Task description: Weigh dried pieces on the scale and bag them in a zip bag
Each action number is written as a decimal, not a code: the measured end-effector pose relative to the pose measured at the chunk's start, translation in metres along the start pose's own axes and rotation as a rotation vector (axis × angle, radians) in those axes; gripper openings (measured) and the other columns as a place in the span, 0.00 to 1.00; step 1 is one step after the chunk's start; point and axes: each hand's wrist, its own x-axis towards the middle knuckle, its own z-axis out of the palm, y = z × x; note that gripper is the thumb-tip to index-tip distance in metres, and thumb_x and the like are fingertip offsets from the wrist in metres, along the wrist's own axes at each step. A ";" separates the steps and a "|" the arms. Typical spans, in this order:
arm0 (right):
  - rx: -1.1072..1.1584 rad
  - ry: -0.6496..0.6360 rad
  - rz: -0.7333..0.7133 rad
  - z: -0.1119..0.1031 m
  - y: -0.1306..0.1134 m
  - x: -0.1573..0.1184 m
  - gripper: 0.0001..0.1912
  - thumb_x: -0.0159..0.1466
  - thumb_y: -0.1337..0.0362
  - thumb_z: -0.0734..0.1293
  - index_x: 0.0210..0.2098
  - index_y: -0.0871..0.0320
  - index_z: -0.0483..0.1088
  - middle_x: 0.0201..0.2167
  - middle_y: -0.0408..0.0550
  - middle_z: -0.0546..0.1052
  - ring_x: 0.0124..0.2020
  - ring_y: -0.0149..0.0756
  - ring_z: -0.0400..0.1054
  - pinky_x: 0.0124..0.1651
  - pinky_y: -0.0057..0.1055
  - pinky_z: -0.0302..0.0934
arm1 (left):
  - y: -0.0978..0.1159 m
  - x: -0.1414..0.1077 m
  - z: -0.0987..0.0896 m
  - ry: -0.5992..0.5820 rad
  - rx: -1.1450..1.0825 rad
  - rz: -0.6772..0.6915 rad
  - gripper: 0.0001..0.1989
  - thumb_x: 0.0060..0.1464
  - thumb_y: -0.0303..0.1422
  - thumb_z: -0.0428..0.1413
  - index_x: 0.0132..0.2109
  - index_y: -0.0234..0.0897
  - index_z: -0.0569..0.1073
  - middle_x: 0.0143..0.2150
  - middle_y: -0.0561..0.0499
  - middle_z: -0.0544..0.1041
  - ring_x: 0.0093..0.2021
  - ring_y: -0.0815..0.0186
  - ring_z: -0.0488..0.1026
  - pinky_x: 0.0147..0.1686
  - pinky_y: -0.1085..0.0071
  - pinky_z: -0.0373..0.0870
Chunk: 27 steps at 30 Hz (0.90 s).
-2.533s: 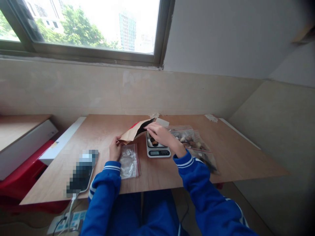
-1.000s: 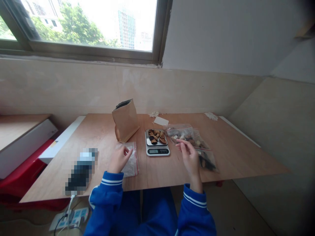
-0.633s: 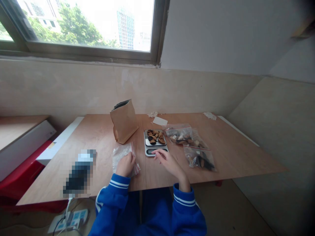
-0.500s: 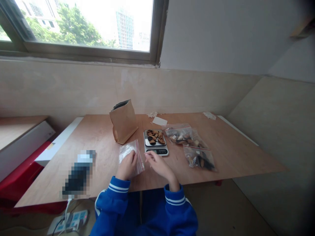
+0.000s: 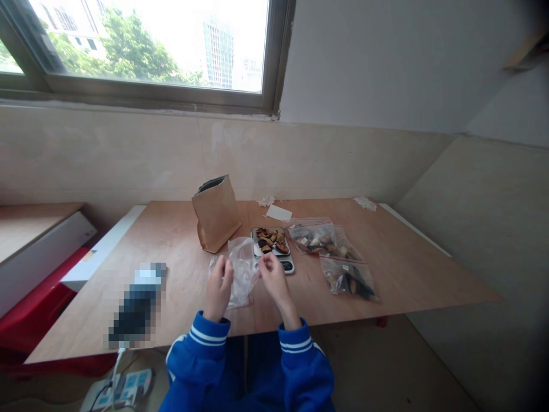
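Observation:
A clear plastic zip bag (image 5: 243, 257) with a red seal line is raised between my hands. My right hand (image 5: 274, 277) pinches its right edge. My left hand (image 5: 218, 288) is closed at its left side, its fingertips partly hidden against the plastic. More clear plastic lies under the raised bag on the table. Just beyond my right hand stands a kitchen scale (image 5: 290, 263), partly covered by that hand and the bag. On its plate lies a pile of dried brown and black pieces (image 5: 272, 237), resembling dried mushrooms.
A brown paper bag (image 5: 217, 214) stands open at the back left. Filled zip bags (image 5: 349, 277) lie right of the scale. A white card (image 5: 278, 213) and crumpled tissue (image 5: 266, 201) are by the wall. A pixelated dark object (image 5: 137, 303) with a cable lies left on the wooden table (image 5: 407, 263).
The zip bag has come up off the plastic underneath and now spreads upright between my hands. My right hand has closed on its edge; my left has turned more upright.

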 end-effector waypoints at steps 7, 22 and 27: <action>-0.199 -0.296 -0.181 -0.052 -0.007 0.036 0.17 0.65 0.50 0.61 0.44 0.55 0.71 0.45 0.51 0.75 0.46 0.40 0.70 0.47 0.36 0.66 | 0.017 0.018 -0.007 0.253 -0.127 -0.083 0.16 0.57 0.40 0.46 0.24 0.40 0.57 0.20 0.58 0.58 0.23 0.70 0.59 0.26 0.73 0.56; -0.880 -0.188 -0.449 -0.093 0.057 0.106 0.19 0.65 0.66 0.59 0.55 0.58 0.64 0.53 0.55 0.71 0.56 0.45 0.61 0.60 0.45 0.56 | 0.016 0.030 0.015 0.138 -0.119 -0.138 0.17 0.55 0.42 0.48 0.23 0.40 0.57 0.19 0.57 0.58 0.24 0.69 0.58 0.27 0.73 0.55; -0.934 -0.119 -0.486 -0.092 0.049 0.103 0.11 0.67 0.65 0.56 0.45 0.58 0.67 0.44 0.55 0.72 0.48 0.46 0.63 0.55 0.44 0.57 | 0.016 0.027 0.021 0.118 -0.148 -0.170 0.17 0.56 0.43 0.49 0.23 0.40 0.57 0.20 0.58 0.59 0.24 0.69 0.59 0.27 0.73 0.56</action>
